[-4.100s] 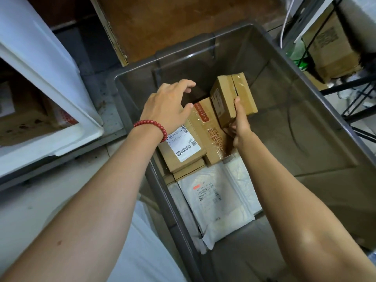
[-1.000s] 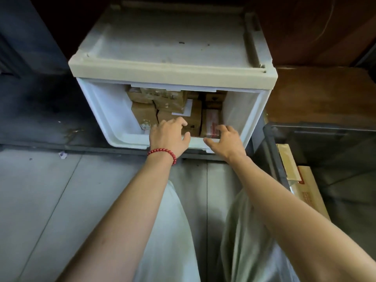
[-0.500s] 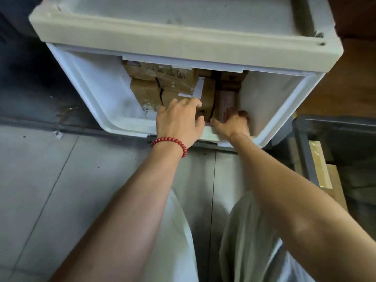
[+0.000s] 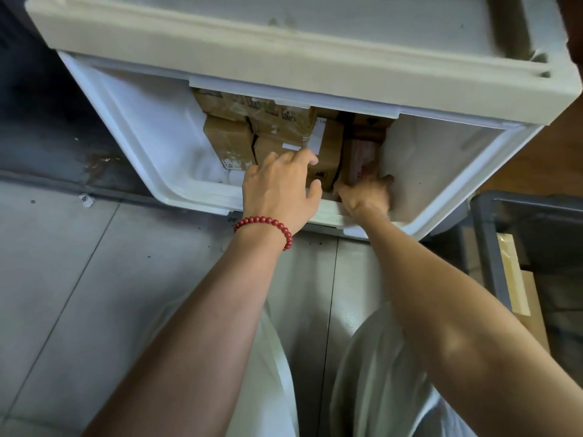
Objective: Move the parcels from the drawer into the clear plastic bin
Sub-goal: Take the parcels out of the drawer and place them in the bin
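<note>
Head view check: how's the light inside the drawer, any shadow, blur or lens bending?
Head view: drawer walls bright; parcels at the back shaded under the cabinet top, print unreadable; dark gap above the right hand; left hand on the labelled parcel sharp; wide lens bows the cabinet edge.

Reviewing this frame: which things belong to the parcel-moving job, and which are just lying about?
Job: drawer; labelled box, gripped by the left hand; pinkish parcel at the right hand; brown box beside them; clear bin with a parcel inside.

Lying about: paper scrap on the floor; bead bracelet on the left wrist.
</note>
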Tool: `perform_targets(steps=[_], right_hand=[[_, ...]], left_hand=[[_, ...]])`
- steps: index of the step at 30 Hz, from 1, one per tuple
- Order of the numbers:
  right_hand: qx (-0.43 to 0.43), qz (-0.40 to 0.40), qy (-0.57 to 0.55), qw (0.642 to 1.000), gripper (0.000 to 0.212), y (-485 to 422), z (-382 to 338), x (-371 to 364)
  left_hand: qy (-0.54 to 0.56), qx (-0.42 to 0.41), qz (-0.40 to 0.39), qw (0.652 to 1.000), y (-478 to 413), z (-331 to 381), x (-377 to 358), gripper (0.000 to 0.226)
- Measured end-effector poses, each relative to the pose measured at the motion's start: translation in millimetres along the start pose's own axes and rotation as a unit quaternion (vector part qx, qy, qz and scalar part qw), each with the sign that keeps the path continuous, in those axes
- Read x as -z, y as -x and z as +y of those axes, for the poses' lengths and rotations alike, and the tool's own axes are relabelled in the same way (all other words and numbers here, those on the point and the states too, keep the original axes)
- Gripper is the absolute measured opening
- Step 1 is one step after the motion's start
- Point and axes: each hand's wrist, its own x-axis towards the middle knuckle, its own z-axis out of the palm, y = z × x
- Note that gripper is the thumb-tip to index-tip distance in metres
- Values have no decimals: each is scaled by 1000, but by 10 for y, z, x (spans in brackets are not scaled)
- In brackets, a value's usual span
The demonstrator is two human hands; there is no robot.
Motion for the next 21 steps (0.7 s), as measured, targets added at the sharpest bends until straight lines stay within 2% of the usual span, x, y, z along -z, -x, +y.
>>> perform_targets(steps=[4, 10, 12, 17, 21], right_hand=[[-1, 26, -57, 998, 86, 106, -10, 143], [38, 81, -136, 987, 77, 424, 29, 444], [59, 83, -150, 983, 73, 547, 56, 499], [133, 71, -181, 972, 85, 931, 134, 602], [198, 44, -189, 961, 84, 1277, 198, 642]], left_hand=[[1, -4, -5, 1000, 4, -26, 9, 34], [1, 6, -31, 999, 54, -99, 67, 32], [-4, 16, -41, 999, 120, -152, 104, 32], [-29, 14, -50, 998, 316, -283, 240, 35], [-16, 13, -49, 999, 493, -302, 406, 43]])
